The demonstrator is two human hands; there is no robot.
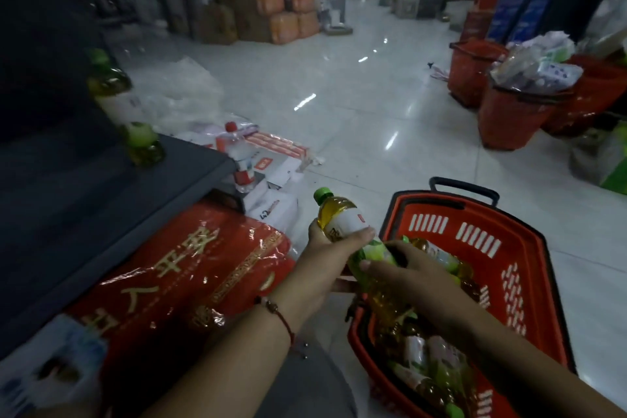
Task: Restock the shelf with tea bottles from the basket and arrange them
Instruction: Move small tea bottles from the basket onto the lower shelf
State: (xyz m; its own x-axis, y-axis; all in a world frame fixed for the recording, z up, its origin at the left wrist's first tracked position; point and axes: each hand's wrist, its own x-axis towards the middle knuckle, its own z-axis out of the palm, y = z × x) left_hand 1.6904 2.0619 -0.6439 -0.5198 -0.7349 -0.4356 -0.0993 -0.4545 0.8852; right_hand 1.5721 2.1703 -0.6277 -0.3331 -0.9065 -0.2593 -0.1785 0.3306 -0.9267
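My left hand [334,256] grips a tea bottle [339,215] with a green cap, amber liquid and a white label, holding it tilted above the left rim of the red basket [509,248]. My right hand [403,265] grips the lower, green-labelled part of a bottle [371,256] just beside it; whether this is the same bottle I cannot tell. Several more tea bottles [427,360] lie in the basket. Two tea bottles [144,142] [108,78] stand on the dark shelves [101,193] at the left.
A red packaged bundle [190,278] lies on the floor under the shelf edge, with white cartons and red-capped bottles [258,159] behind it. More red baskets [509,112] filled with goods stand at the right. Stacked orange boxes [288,10] line the far aisle.
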